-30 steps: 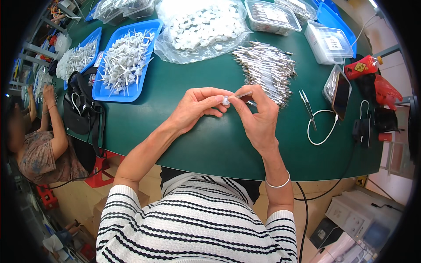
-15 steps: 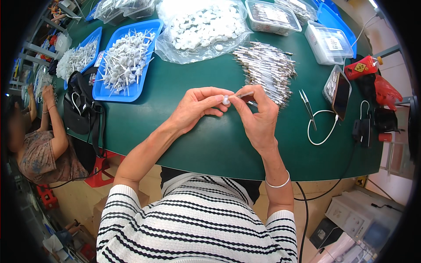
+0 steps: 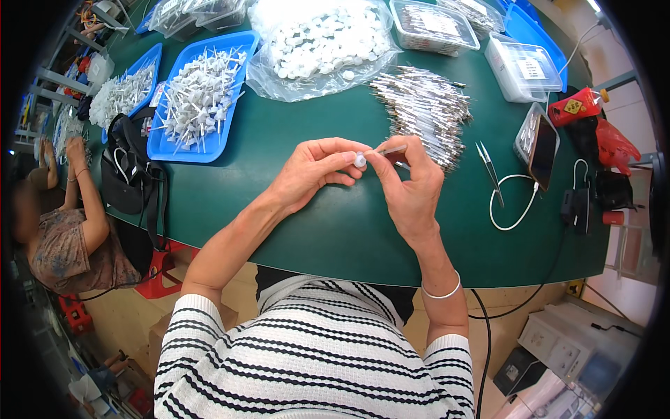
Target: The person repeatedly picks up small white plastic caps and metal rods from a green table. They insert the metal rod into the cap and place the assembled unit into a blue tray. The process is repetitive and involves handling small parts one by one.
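Between the fingertips of my left hand (image 3: 315, 171) is a small white plastic cap (image 3: 360, 160), pinched by thumb and fingers. My right hand (image 3: 413, 185) grips a thin metal-and-white rod (image 3: 391, 150) between thumb and forefinger, its near end at the cap. Whether the rod's tip sits inside the cap is too small to tell. Just beyond my right hand lies a heap of similar thin rods (image 3: 426, 112). Farther off, an open clear plastic bag (image 3: 269, 82) holds many white caps (image 3: 328, 45).
Blue trays (image 3: 157, 143) of white stemmed parts stand at the left, beside a black bag (image 3: 125, 174). Tweezers (image 3: 490, 171), a white cable (image 3: 492, 213) and a phone (image 3: 542, 157) lie at the right. Clear boxes (image 3: 436, 31) line the back. Another person (image 3: 80, 223) works at far left.
Both hands stay almost in place, with the rod and cap still held together. My right wrist has shifted very slightly.
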The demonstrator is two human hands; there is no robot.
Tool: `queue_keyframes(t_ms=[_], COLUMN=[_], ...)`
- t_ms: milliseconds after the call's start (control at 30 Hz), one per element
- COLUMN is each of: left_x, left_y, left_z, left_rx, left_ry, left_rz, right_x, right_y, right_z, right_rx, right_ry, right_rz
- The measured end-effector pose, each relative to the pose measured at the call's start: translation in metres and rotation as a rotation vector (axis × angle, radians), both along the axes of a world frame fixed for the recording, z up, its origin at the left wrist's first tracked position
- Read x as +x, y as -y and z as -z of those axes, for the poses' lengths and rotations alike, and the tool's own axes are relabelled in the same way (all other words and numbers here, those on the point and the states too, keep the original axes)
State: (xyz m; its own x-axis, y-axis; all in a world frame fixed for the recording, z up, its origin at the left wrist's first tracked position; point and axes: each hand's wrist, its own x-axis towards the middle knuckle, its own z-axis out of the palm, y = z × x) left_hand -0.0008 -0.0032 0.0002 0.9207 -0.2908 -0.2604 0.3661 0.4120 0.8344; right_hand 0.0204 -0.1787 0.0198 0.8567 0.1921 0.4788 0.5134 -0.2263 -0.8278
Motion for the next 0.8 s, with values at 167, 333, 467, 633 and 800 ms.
queue_keyframes(t_ms=[167,333,467,633,800], left_x=[0.0001,0.0002,0.0005,0.0004,0.0006], left_y=[0.0,0.0004,-0.0007,-0.0004,0.0007], left_z=[-0.0006,-0.0001,0.0025,0.0031,0.0005], left_rx=[-0.028,-0.023,-0.019,-0.027,-0.016], left_ry=[-0.012,-0.013,-0.011,-0.024,-0.026], left_rz=[0.004,0.001,0.014,0.014,0.018], right_x=[-0.0006,-0.0006,-0.001,-0.0009,-0.0003], right_y=[-0.0012,-0.0018,-0.0024,-0.002,-0.0015], right_z=[0.003,0.0042,0.003,0.0035,0.0046], right_rx=[0.009,-0.011,-0.031,-0.049,-0.072], right_ry=[0.03,0.07,0.106,0.132,0.156], right_rz=[0.011,0.022,0.027,0.029,0.032])
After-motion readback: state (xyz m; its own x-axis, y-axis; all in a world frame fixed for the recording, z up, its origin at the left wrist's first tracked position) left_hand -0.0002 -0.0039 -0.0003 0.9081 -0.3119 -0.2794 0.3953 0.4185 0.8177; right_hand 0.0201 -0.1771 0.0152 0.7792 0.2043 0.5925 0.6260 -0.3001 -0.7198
